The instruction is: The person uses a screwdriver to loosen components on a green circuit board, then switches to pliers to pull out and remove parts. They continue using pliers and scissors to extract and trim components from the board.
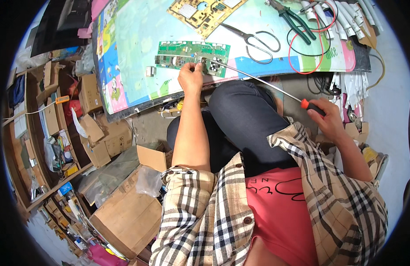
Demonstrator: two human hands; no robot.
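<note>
A green circuit board (174, 48) lies on the printed mat, crowded with small components. My left hand (190, 79) is closed at its near edge, fingers pinched by a dark component; whether they grip the board or that part is hidden. In my right hand (327, 119) is a long screwdriver (271, 85) with a red and black handle. Its thin shaft reaches left across the mat, and the tip meets the board's right part near the components. A small silvery metal piece (151, 71) rests just left of the board.
A yellowish circuit board (204, 17), black scissors (247, 37) and green-handled pliers (293, 22) lie farther back on the mat (138, 26). Red and black cables (322, 48) coil by white tubes (346, 20). Cardboard boxes (125, 213) and shelves stand at left.
</note>
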